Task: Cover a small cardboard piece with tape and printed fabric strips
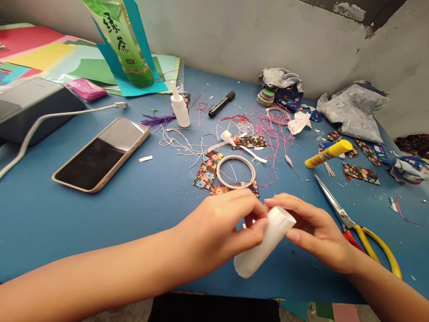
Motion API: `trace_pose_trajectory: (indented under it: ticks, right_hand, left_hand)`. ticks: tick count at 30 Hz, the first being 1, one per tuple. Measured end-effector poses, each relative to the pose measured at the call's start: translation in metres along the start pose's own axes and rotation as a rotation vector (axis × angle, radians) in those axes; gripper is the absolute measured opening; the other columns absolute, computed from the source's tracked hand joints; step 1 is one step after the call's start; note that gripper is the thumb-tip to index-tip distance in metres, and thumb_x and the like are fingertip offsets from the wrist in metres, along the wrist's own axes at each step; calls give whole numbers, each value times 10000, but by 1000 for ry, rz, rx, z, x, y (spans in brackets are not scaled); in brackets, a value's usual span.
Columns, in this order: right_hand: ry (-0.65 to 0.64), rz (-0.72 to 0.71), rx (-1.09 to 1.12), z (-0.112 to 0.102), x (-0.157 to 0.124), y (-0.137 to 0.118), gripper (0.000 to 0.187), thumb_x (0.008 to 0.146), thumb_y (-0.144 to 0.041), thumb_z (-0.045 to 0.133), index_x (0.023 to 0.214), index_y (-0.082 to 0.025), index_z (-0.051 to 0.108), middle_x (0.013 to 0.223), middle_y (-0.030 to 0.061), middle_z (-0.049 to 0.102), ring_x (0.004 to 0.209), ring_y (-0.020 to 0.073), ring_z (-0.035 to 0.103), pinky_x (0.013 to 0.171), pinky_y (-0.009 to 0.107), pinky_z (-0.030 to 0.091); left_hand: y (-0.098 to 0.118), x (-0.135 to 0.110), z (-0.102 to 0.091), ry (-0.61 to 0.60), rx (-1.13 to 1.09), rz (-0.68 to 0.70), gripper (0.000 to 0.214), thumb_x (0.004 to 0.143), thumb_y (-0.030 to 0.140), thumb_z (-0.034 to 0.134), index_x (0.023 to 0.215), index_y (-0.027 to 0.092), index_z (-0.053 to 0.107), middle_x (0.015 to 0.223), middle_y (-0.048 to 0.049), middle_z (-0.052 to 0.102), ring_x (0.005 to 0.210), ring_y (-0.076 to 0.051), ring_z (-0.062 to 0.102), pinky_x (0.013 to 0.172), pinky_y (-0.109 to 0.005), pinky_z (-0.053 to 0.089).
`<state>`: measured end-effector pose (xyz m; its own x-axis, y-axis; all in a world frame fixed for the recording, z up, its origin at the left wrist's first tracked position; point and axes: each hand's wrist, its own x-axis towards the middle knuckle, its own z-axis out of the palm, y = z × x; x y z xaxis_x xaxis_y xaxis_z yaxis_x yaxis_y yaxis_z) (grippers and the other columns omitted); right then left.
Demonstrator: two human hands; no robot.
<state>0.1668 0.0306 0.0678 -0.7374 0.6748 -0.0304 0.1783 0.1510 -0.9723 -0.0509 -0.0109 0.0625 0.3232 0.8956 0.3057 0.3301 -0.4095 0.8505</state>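
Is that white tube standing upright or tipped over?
Tipped: the white tube slants across the view between the left hand and right hand. Whether it touches the table, I cannot tell.

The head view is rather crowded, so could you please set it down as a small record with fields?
Left hand: bent fingers against the white tube; whether they pinch something else is unclear
Right hand: thumb and fingers at the tube's upper end
Tube: tilted, above the blue table
Beyond the hands: pale ring partly over floral scraps
Right: scissors, yellow glue stick
Left: phone, screen up
Farther back: black marker, white bottle
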Motion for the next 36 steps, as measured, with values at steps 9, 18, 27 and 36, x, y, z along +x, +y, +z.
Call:
trace_pose_trajectory:
  ticks: [9,18,27,36]
  right_hand:
    - [34,8,-2,2,1,0,337,898,-308,599,1232,-349,608,1126,41,612,917,157,635,762,225,564]
    - [39,5,40,2,0,3,373,897,-233,601,1243,-375,594,1171,27,597,955,141,630,791,204,549]
    - [40,6,84,1,0,2,370,905,-233,590,1234,-401,596,1175,17,600,944,144,638,805,224,549]
    - [37,-1,92,3,0,4,397,900,-190,594,1237,-400,580,1181,14,561,993,130,610,841,206,533]
  left_hand:
    - [3,2,-7,17,-58,-24,90,830,122,648,809,167,722,764,-10,714,675,-103,645,616,-182,518]
    - [-3,-4,0,-28,68,15,119,947,180,478,915,182,593,900,-16,653,816,-106,619,704,-184,511]
    - [2,2,-5,36,-67,-90,100,905,171,549,843,174,629,825,1,655,777,-112,625,749,-216,527]
    - [-2,0,-3,86,32,126,82,871,126,616,872,139,697,828,-37,707,720,-104,639,668,-184,518]
